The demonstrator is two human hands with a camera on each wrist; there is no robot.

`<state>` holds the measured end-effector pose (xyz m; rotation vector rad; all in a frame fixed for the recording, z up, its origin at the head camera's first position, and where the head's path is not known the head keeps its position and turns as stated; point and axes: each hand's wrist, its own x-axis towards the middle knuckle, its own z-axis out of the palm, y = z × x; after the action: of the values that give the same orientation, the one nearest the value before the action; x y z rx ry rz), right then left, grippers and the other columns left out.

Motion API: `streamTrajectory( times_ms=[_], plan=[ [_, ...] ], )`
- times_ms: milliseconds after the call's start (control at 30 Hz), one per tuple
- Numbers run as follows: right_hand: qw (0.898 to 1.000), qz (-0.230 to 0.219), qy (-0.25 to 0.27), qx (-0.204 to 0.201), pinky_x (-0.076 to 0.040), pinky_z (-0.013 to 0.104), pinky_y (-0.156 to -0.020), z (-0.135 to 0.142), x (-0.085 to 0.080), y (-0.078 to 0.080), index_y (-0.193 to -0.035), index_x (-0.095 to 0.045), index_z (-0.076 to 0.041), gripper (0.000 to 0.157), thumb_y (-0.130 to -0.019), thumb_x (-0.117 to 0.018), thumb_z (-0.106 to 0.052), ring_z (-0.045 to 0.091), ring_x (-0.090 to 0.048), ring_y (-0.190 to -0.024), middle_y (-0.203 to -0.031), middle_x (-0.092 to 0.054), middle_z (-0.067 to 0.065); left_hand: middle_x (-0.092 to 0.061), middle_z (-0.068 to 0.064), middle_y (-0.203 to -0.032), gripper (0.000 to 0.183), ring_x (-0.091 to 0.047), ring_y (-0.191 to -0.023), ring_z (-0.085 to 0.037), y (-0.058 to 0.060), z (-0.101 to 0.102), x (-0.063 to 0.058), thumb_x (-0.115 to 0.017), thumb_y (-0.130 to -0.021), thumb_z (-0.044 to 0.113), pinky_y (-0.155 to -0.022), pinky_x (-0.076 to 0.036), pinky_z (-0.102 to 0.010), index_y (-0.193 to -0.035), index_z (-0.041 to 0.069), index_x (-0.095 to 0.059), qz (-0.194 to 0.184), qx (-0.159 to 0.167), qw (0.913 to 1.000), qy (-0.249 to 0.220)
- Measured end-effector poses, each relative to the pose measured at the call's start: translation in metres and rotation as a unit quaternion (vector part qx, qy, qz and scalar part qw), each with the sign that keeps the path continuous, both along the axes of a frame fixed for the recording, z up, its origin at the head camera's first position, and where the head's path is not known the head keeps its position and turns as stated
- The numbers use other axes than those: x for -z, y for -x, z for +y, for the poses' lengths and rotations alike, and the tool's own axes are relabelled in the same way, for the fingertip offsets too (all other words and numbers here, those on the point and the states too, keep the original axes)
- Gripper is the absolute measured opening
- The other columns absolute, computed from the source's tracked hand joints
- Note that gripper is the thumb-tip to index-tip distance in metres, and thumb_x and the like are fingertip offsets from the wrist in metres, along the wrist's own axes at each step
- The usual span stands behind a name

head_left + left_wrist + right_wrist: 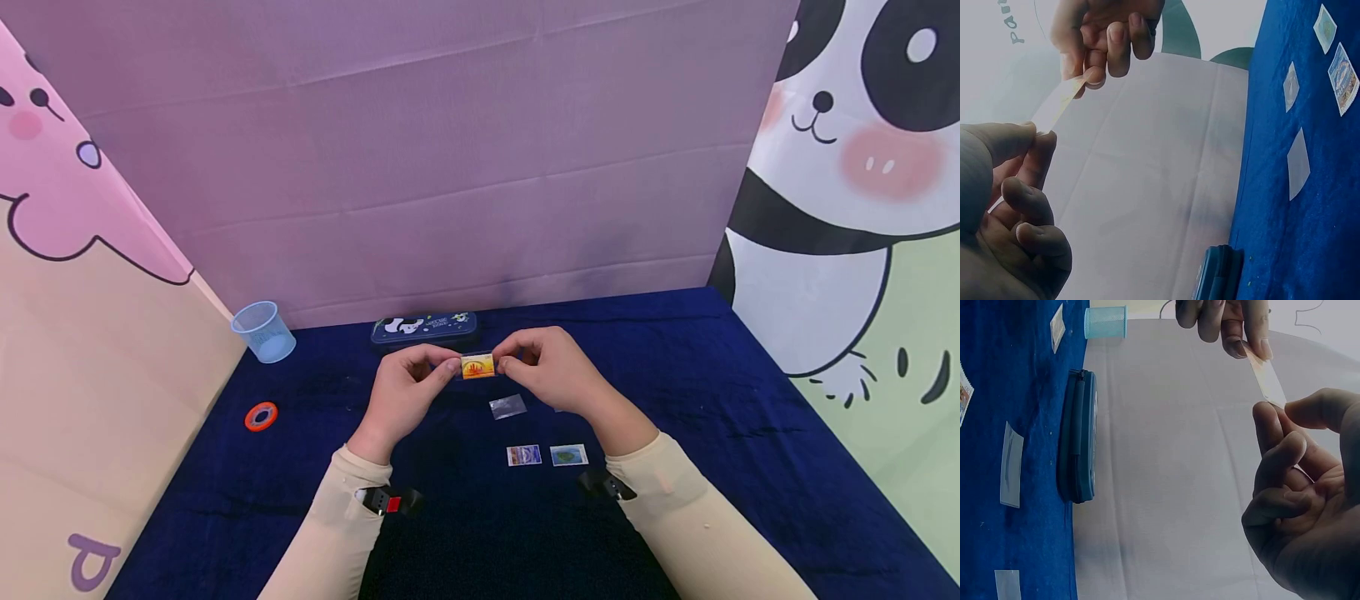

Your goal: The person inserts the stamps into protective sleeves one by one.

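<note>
A small yellow-and-orange postage stamp (477,367) is held up level over the table between both hands. My left hand (403,396) pinches its left edge between thumb and index finger, and my right hand (558,371) pinches the right edge in the same way. Seen from the left wrist, the stamp (1060,106) is tilted and nearly edge-on, with the other fingers of each hand curled loosely below. Under the hands lies a small clear sleeve (507,407). Two more stamps, one purple-blue (523,455) and one blue-green (569,455), lie side by side nearer my body.
A dark blue pencil case (424,331) with a panda print lies at the back, just behind the hands. A light blue mesh cup (264,332) stands at the back left, with an orange tape roll (261,416) in front. A second clear sleeve (1291,87) shows from the left wrist.
</note>
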<state>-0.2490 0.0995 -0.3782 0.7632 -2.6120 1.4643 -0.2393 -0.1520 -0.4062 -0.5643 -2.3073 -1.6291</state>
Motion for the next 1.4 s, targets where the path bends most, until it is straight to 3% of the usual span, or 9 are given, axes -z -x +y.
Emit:
streamTrajectory(
  times_ms=[200, 1067, 1400],
  plan=[
    [1.000, -0.001, -0.003, 0.000, -0.040, 0.030, -0.051, -0.0010, -0.0006, 0.0000, -0.103, -0.080, -0.016, 0.009, -0.101, -0.071, -0.017, 0.023, -0.051, -0.061, -0.087, -0.069, 0.003, -0.066, -0.003, -0.081, 0.013, -0.042, -0.059, -0.021, -0.0012, -0.0012, -0.0007, -0.076, -0.099, 0.025, -0.053, -0.033, -0.027, -0.105, 0.016, -0.082, 0.006, 0.009, 0.9999, -0.001],
    [1.000, -0.004, -0.003, -0.001, -0.043, 0.031, -0.050, -0.0032, 0.0014, 0.0016, -0.094, -0.078, -0.016, 0.007, -0.098, -0.074, -0.014, 0.023, -0.053, -0.062, -0.082, -0.067, 0.001, -0.067, 0.000, -0.081, 0.013, -0.045, -0.059, -0.022, -0.0032, -0.0018, -0.0014, -0.075, -0.100, 0.026, -0.052, -0.037, -0.028, -0.106, 0.016, -0.082, 0.005, 0.017, 0.9997, 0.014],
    [1.000, -0.012, -0.008, 0.001, -0.043, 0.031, -0.050, -0.0039, -0.0002, -0.0003, -0.100, -0.077, -0.017, 0.007, -0.100, -0.070, -0.015, 0.023, -0.052, -0.061, -0.083, -0.065, 0.003, -0.068, -0.001, -0.082, 0.013, -0.045, -0.059, -0.023, -0.0024, -0.0014, -0.0023, -0.075, -0.100, 0.027, -0.053, -0.036, -0.028, -0.105, 0.018, -0.082, 0.001, 0.016, 0.9998, 0.011]
  ],
)
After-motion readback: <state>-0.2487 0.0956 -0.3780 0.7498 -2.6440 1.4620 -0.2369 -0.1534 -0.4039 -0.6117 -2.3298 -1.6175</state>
